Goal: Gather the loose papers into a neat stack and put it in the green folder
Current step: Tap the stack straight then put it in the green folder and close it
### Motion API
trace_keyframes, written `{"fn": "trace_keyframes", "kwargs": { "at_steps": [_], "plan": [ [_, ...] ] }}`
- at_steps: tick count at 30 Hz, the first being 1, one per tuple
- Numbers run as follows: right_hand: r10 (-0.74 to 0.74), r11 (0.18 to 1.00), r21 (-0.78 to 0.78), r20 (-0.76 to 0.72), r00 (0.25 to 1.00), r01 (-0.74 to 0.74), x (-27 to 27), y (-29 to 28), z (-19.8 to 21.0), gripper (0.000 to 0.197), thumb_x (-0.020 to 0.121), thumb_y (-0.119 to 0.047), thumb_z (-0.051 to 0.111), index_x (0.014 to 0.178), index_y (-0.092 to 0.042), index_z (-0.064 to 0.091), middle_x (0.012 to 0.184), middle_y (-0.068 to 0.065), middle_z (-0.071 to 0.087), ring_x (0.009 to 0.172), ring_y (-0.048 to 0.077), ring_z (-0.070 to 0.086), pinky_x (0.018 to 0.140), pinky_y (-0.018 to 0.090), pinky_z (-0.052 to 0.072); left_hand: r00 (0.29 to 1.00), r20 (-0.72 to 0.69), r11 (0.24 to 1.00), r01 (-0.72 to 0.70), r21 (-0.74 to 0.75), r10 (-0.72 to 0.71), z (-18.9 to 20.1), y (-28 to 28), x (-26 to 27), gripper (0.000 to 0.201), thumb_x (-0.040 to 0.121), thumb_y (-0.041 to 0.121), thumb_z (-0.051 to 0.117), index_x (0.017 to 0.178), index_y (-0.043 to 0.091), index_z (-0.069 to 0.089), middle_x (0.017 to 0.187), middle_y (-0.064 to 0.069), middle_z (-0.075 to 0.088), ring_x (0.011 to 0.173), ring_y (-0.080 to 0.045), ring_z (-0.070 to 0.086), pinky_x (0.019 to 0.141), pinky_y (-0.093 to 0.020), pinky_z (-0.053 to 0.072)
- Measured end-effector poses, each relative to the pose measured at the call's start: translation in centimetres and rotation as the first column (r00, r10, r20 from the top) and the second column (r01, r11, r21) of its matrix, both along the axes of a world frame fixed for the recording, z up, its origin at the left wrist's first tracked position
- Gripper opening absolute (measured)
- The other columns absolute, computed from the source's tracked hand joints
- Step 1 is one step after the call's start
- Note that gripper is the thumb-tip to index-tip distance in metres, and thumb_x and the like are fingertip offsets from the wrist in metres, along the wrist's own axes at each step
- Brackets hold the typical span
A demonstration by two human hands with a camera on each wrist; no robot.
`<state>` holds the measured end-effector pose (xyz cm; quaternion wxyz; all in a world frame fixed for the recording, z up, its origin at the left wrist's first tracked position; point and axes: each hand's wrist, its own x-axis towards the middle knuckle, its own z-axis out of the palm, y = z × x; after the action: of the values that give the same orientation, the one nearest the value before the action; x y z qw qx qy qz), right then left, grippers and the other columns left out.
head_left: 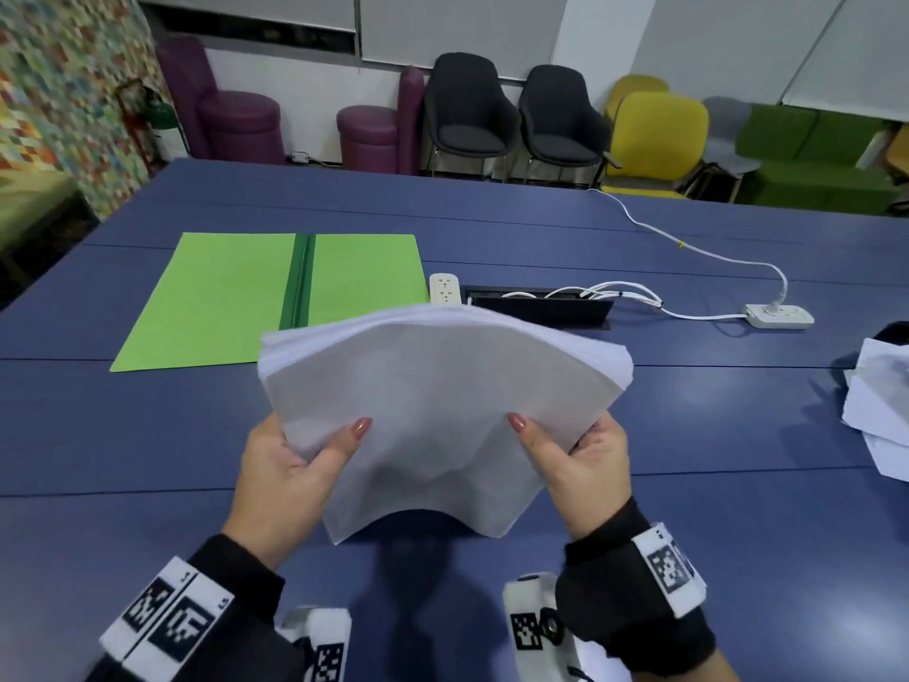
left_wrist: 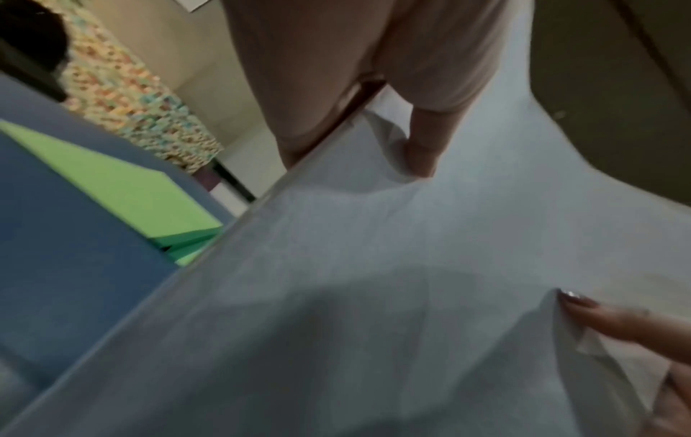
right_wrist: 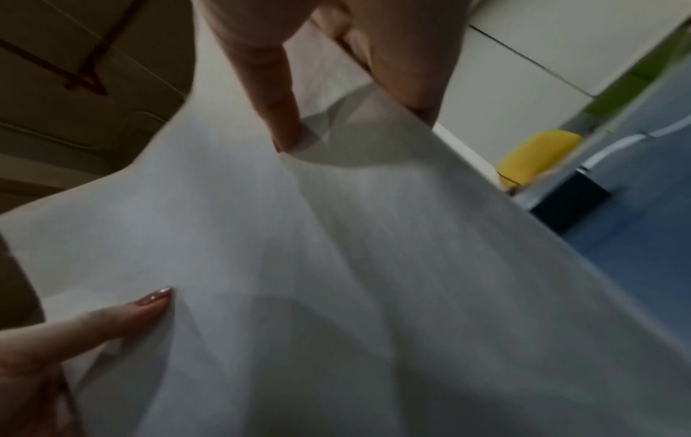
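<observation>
A thick stack of white papers (head_left: pixel 438 396) is held up above the blue table, bowed upward in the middle. My left hand (head_left: pixel 295 460) grips its left side, thumb on top. My right hand (head_left: pixel 575 455) grips its right side the same way. The green folder (head_left: pixel 231 297) lies open and flat on the table beyond the stack, to the left. In the left wrist view the paper stack (left_wrist: pixel 374 281) fills the frame, with the green folder (left_wrist: pixel 123 192) beside it. The right wrist view shows the white sheets (right_wrist: pixel 336 266) pinched under my thumb.
More loose white papers (head_left: pixel 880 401) lie at the table's right edge. A white power strip (head_left: pixel 779 316) with its cable and a black cable box (head_left: pixel 541 307) sit behind the stack. Chairs stand along the far wall.
</observation>
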<state>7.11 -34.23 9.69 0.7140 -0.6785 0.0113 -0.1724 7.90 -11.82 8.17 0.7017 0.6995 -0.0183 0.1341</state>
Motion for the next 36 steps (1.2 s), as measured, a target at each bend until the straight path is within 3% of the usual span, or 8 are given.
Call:
{"fn": "trace_keyframes", "kwargs": {
  "at_steps": [2, 6, 19, 21, 25, 31, 33, 36],
  "plan": [
    [0.033, 0.999, -0.005, -0.075, 0.997, -0.033, -0.2, 0.3, -0.6, 0.029, 0.073, 0.011, 0.068, 0.079, -0.017, 0.066, 0.068, -0.017, 0.074, 0.068, -0.003, 0.068, 0.064, 0.012, 0.052, 1.0, -0.006, 1.0, 0.015, 0.023, -0.015, -0.5, -0.1, -0.3, 0.024, 0.065, 0.031, 0.072, 0.087, 0.022, 0.07, 0.082, 0.023, 0.074, 0.08, 0.003, 0.068, 0.069, -0.01, 0.05],
    [0.048, 0.999, -0.006, -0.095, 0.994, -0.049, -0.2, 0.5, -0.8, 0.038, 0.074, 0.015, 0.065, 0.07, -0.023, 0.065, 0.059, -0.022, 0.07, 0.062, -0.01, 0.065, 0.059, 0.006, 0.05, 0.999, 0.03, 0.996, 0.008, 0.092, -0.01, -0.3, -0.4, -0.6, 0.016, 0.076, 0.01, 0.07, 0.083, 0.024, 0.069, 0.078, 0.029, 0.071, 0.079, 0.008, 0.066, 0.069, -0.007, 0.049],
    [0.031, 0.999, -0.037, -0.111, 0.993, -0.035, -0.3, 0.0, -2.2, 0.028, 0.075, 0.014, 0.065, 0.075, -0.014, 0.067, 0.065, -0.017, 0.073, 0.067, -0.003, 0.068, 0.064, 0.009, 0.051, 0.997, 0.052, 0.984, 0.053, 0.171, -0.063, 0.0, -0.1, -0.6, 0.025, 0.07, 0.017, 0.064, 0.092, 0.008, 0.068, 0.084, 0.035, 0.069, 0.08, 0.013, 0.064, 0.07, -0.003, 0.045],
    [0.028, 0.999, -0.043, -0.106, 0.994, -0.033, -0.3, -0.3, -2.1, 0.023, 0.074, 0.014, 0.066, 0.079, -0.008, 0.067, 0.066, -0.015, 0.074, 0.068, 0.0, 0.068, 0.064, 0.011, 0.052, 0.996, 0.039, 0.984, 0.077, 0.162, -0.084, 0.3, 0.0, -0.5, 0.026, 0.068, 0.017, 0.065, 0.092, 0.008, 0.068, 0.091, 0.033, 0.068, 0.079, 0.01, 0.065, 0.07, -0.005, 0.047],
    [0.047, 0.998, -0.038, -0.094, 0.994, -0.051, -0.2, -0.8, -1.7, 0.026, 0.072, 0.018, 0.065, 0.081, -0.007, 0.064, 0.066, -0.014, 0.073, 0.066, 0.0, 0.067, 0.06, 0.013, 0.052, 0.998, 0.019, 0.987, 0.062, 0.147, -0.065, 0.4, 0.4, -0.5, 0.021, 0.063, 0.016, 0.067, 0.085, 0.017, 0.067, 0.077, 0.03, 0.071, 0.073, 0.008, 0.066, 0.067, -0.008, 0.05],
    [0.083, 0.996, 0.018, -0.052, 0.995, -0.083, -0.1, -1.5, -1.4, 0.03, 0.07, 0.018, 0.066, 0.085, -0.008, 0.064, 0.072, -0.01, 0.075, 0.071, 0.006, 0.069, 0.063, 0.018, 0.054, 0.992, 0.022, 0.989, 0.124, 0.082, -0.127, 0.9, 0.7, -0.5, 0.028, 0.059, 0.006, 0.077, 0.084, 0.009, 0.067, 0.075, 0.022, 0.073, 0.07, 0.005, 0.067, 0.062, -0.009, 0.05],
    [0.116, 0.993, 0.024, -0.055, 0.992, -0.115, -0.2, -1.7, -1.5, 0.032, 0.069, 0.02, 0.065, 0.083, -0.008, 0.063, 0.071, -0.011, 0.075, 0.069, 0.003, 0.069, 0.061, 0.016, 0.053, 0.984, 0.006, 0.98, 0.175, 0.095, -0.176, 0.9, 1.2, -0.5, 0.034, 0.054, 0.015, 0.083, 0.085, 0.011, 0.068, 0.077, 0.021, 0.074, 0.073, 0.006, 0.068, 0.064, -0.007, 0.049],
    [0.148, 0.989, 0.017, -0.077, 0.986, -0.147, -0.1, -1.8, -1.9, 0.036, 0.065, 0.017, 0.07, 0.091, -0.006, 0.062, 0.077, -0.007, 0.076, 0.075, 0.005, 0.07, 0.064, 0.015, 0.053, 0.979, -0.059, 0.961, 0.201, 0.192, -0.193, 0.2, 2.5, 0.0, 0.07, 0.043, 0.041, 0.079, 0.104, 0.011, 0.062, 0.095, 0.01, 0.074, 0.088, 0.006, 0.066, 0.072, -0.006, 0.048]
  ]
}}
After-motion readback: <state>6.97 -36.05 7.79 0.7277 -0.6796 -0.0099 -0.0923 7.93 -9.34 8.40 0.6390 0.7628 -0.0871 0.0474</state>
